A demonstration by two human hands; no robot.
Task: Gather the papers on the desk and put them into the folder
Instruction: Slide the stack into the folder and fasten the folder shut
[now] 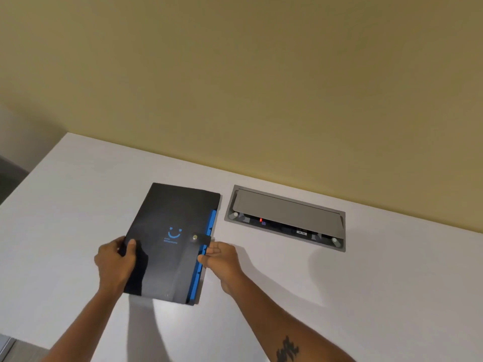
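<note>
Hands are seen at either side of a black folder [167, 241] lying closed on a white bench [339, 296]. The left hand [115, 259] is curled around the folder's left edge, its thumb laid flat on the cover and its fingers hidden beneath. The right hand [219, 257] is drawn together at the opposite edge, its fingertips [202, 258] pinched on the blue divider tabs [206, 246] that stick out there, just below the strap [202, 239] held by a metal snap button [195, 237]. A blue smiling mark [174, 233] is printed on the cover.

No loose papers can be seen anywhere on the bench; whether any have been slipped inside cannot be told, since the cover is shut. The strap appears to be fastened, though this is not certain at this size. The step in hand is judged to be the handling of the folder itself, either its opening for filling or its squaring after filling.

If opening is meant, the snap would have to be released first, with the cover steadied by the left hand while the flap is lifted by the right. Papers would then have to be brought in from outside the frame.

Just beside the folder, to its right, a grey cable hatch [286, 215] is set into the bench top, its lid partly raised and a small red light [260, 220] showing inside. A yellow wall [235, 74] is seen behind.
</note>
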